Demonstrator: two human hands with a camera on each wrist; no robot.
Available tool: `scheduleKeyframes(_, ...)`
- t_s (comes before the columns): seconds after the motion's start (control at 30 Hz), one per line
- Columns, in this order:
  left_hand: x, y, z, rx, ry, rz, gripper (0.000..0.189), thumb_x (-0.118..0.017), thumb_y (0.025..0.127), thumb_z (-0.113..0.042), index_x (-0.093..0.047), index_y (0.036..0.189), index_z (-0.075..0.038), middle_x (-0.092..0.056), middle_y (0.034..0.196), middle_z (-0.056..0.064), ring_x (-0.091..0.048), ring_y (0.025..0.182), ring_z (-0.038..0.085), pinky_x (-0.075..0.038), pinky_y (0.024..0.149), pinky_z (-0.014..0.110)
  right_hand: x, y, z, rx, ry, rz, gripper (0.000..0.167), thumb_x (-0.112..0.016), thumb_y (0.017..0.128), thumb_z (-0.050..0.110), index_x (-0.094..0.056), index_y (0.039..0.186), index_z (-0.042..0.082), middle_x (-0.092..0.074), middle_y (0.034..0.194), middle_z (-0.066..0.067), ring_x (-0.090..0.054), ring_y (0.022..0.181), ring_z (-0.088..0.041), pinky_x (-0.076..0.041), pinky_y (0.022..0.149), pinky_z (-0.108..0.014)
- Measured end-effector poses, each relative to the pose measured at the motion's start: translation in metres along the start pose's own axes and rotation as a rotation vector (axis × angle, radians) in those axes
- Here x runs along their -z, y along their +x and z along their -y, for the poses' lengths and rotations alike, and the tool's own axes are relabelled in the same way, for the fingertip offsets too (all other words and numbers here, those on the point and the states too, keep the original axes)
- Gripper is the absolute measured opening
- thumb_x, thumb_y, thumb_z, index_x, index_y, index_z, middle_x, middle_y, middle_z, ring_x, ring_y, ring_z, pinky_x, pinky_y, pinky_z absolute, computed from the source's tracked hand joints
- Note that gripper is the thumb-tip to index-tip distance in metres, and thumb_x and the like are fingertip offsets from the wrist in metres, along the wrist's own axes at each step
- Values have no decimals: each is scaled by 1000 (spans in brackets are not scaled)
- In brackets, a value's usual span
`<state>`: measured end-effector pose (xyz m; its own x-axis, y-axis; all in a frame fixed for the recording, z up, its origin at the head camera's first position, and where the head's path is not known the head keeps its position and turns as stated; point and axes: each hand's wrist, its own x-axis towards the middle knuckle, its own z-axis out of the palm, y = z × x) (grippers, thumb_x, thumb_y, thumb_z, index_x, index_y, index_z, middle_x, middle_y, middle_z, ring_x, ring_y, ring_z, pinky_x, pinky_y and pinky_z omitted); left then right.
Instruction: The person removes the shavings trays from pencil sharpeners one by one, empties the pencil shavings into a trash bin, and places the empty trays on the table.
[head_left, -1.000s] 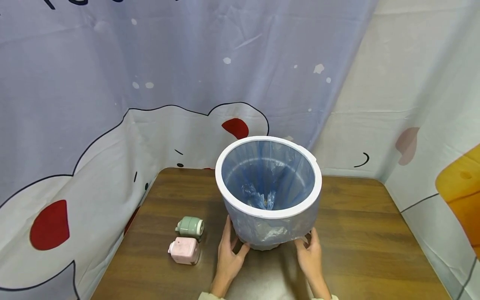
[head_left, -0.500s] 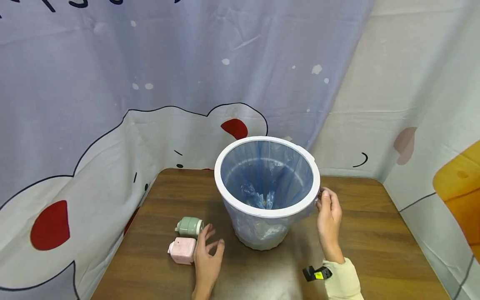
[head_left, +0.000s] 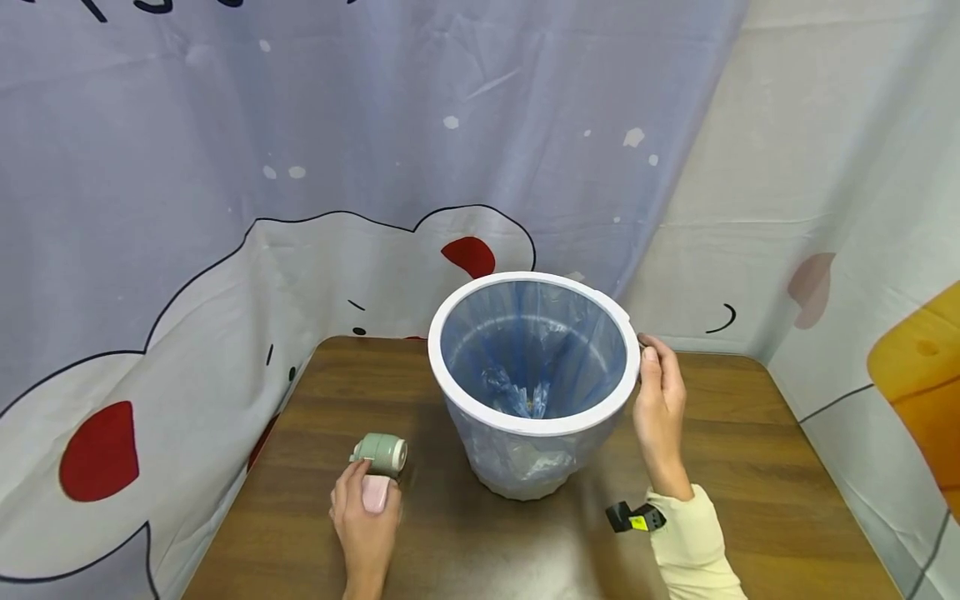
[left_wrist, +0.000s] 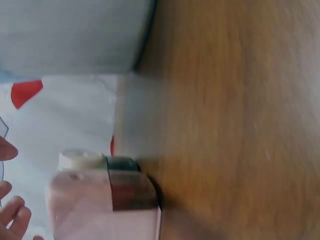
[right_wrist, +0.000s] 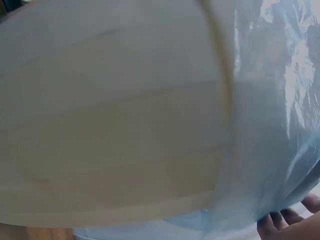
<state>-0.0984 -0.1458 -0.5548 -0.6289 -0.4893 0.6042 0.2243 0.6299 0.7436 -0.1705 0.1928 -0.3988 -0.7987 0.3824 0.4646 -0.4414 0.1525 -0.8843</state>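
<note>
In the head view a white trash bin (head_left: 525, 467) stands upright, lined with a bluish plastic bag (head_left: 536, 333) under a white rim ring (head_left: 551, 427). My right hand (head_left: 660, 404) is at the rim's right side, thumb up. In the right wrist view, its fingertips (right_wrist: 280, 220) touch the bag's outside. My left hand (head_left: 366, 521) reaches over a small pink bottle (head_left: 375, 493), thumb and fingers on either side. The left wrist view has its fingers (left_wrist: 17, 222) bent above the pink bottle's body (left_wrist: 82, 205). A green bottle (head_left: 382, 452) lies just beyond it.
Everything stands on a brown wooden table (head_left: 750, 483). A printed curtain (head_left: 360, 125) hangs behind and beside it. A small black device (head_left: 633, 517) sits at the right sleeve (head_left: 690, 533).
Both hands have left the bin's lower sides. My left hand moved left onto the pink bottle; my right hand rose to the rim's right side. The bin and both bottles look still.
</note>
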Motion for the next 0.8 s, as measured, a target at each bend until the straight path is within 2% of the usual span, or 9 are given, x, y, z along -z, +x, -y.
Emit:
scheduleKeyframes(0.1,5,0,7,45,82,14,49,-76,61,-5,-62,108,1,-54,116,18,-44,103,36,-26,77,48,-2,-1,3,1,-7,-11,41,-39,98,27,-50,125,-1,-52,124,-15,-49,112,-16,-36,92,-19)
scheduleKeyframes(0.2,9,0,13,132,144,64,57,-80,61,-12,-59,113,-1,-48,122,21,-37,110,40,-24,82,53,-1,-7,-1,-44,17,-57,40,-38,98,25,-49,124,-3,-52,121,-12,-49,112,-15,-38,90,-18)
scheduleKeyframes(0.3,12,-3,19,218,181,122,66,-82,61,-17,-55,119,-2,-42,125,22,-33,111,42,-25,85,53,-1,-21,-11,-110,3,-128,38,-37,98,23,-51,122,-5,-54,113,-2,-49,105,-10,-38,87,-17)
scheduleKeyframes(0.4,13,-6,22,274,202,181,71,-82,62,-21,-51,123,-3,-39,126,23,-31,110,42,-28,84,52,-3,-43,-18,-172,-48,-190,34,-38,98,18,-53,117,-7,-54,101,7,-49,94,-7,-38,79,-16)
scheduleKeyframes(0.5,14,-8,23,313,213,224,73,-80,64,-23,-47,127,-4,-37,126,23,-32,109,42,-31,82,51,-7,-67,-22,-186,-56,-195,29,-38,97,10,-51,114,-11,-53,95,9,-49,87,-4,-38,74,-14)
scheduleKeyframes(0.6,14,-9,24,330,214,240,75,-79,64,-23,-45,128,-3,-37,125,22,-32,109,41,-33,82,52,-12,-91,-28,-187,-92,-175,27,-36,97,5,-49,111,-14,-52,92,10,-49,82,-1,-38,71,-12)
scheduleKeyframes(0.8,14,-10,25,356,232,264,78,-79,65,-23,-41,131,-4,-36,125,22,-33,110,41,-35,81,55,-15,-127,-59,-255,-129,-130,20,-39,95,2,-50,109,-8,-54,86,7,-53,78,-3,-44,70,-16)
